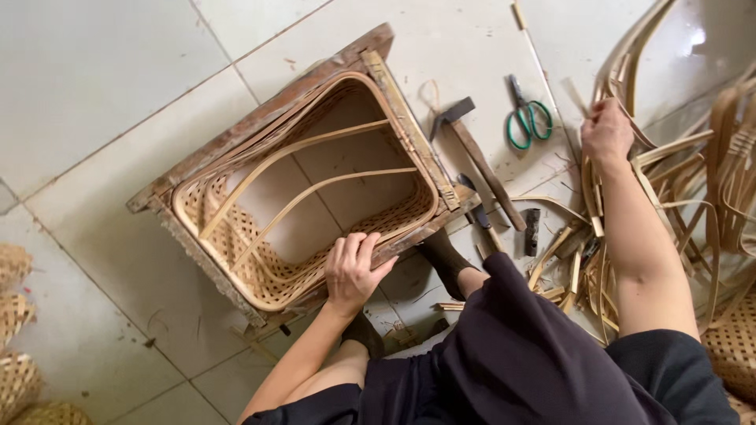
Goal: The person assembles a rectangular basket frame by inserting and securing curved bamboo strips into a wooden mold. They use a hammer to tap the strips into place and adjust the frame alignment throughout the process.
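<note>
A rectangular wooden frame [260, 118] lies on the tiled floor with a woven bamboo basket [236, 236] set inside it; two curved bamboo strips [315, 185] span its opening. My left hand [353, 271] rests flat on the near rim of the frame and basket, fingers spread. My right hand [606, 132] reaches out to the right and closes around thin bamboo strips [630, 63] from a loose pile.
A hammer [480, 161] and green-handled scissors [526, 118] lie on the tiles right of the frame. A dark knife [482, 214] and short offcuts sit near my foot [445, 260]. Woven bamboo pieces [16, 330] lie at the left edge, another [732, 346] at the right.
</note>
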